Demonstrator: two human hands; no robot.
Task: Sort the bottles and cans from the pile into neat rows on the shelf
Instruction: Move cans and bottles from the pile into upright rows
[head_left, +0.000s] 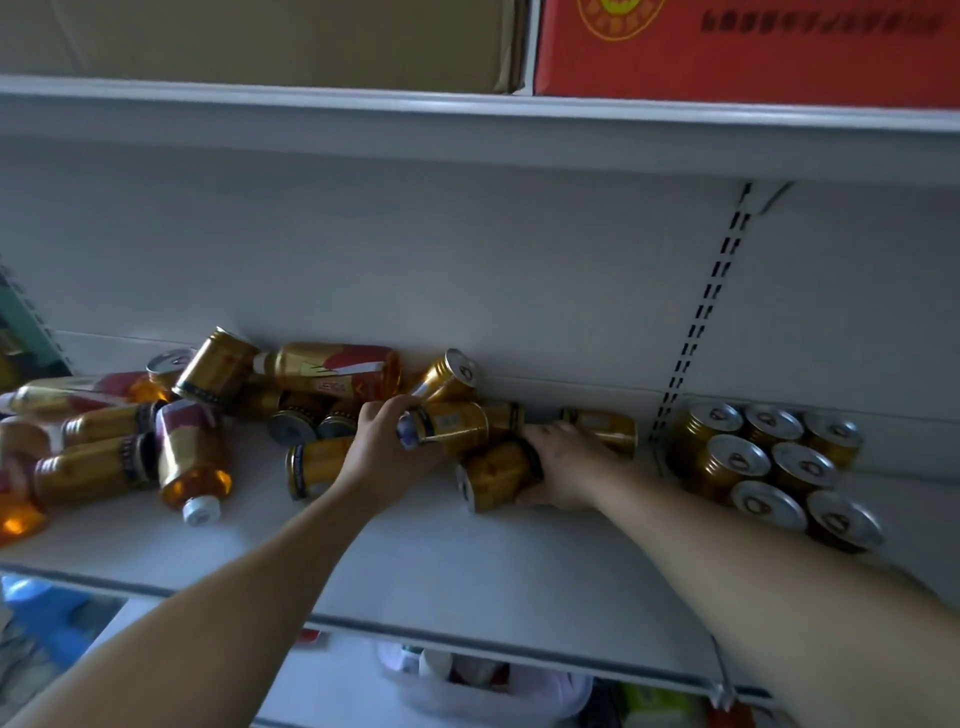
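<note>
— Scanning left first: where's the pile (156, 415)?
— Heaped on the shelf (467, 561), left side. Your left hand (382, 452) curls round the upper can (454, 422); your right hand (566, 462) grips the lower can (496, 475). Upright cans (737, 460) rowed far right.

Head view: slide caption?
Left hand grips a can, right hand a second can, from the pile on the shelf; upright cans stand in rows.
</note>
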